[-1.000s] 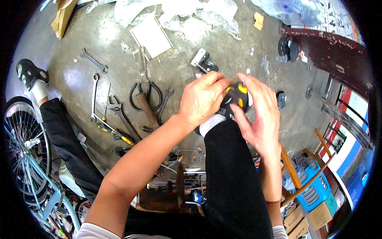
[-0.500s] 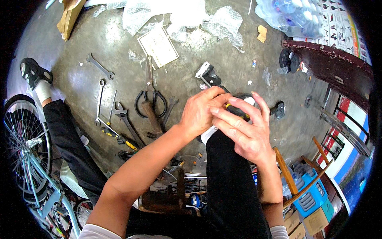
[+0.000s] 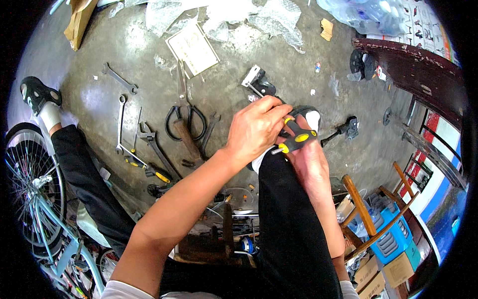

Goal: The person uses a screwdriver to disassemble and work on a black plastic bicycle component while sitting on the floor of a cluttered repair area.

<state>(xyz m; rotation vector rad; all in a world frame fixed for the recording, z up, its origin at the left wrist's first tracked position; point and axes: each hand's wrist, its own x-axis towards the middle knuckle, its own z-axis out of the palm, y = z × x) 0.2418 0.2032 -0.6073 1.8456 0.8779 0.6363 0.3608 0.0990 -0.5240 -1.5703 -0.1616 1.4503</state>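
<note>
My right hand (image 3: 308, 164), largely behind a black and yellow multi-arm hand tool (image 3: 301, 137), grips that tool just above my black trouser leg (image 3: 284, 209). My left hand (image 3: 251, 129) is curled against the tool's left side; what its fingers hold is hidden. A black and white shoe (image 3: 311, 119) shows beyond both hands. Just past them lies a black and silver part (image 3: 259, 82) with a thin rod, and another black part (image 3: 348, 128) lies to the right. Wrenches (image 3: 119, 74), large scissors (image 3: 201, 127), a hammer (image 3: 186, 139) and screwdrivers (image 3: 159, 173) lie on the floor (image 3: 99, 119) to the left.
A light-blue bicycle (image 3: 35, 199) stands at lower left beside my other foot (image 3: 40, 94). At right are a dark red board (image 3: 413, 74), a wooden chair frame (image 3: 368, 219), a blue crate (image 3: 388, 239) and cardboard boxes (image 3: 398, 269). Crumpled plastic (image 3: 269, 25) lies ahead.
My right hand has moved down and turned, from lying over my left fingers to beneath the tool. The tool has swung round and now shows more fully. My left hand stays curled close by.
</note>
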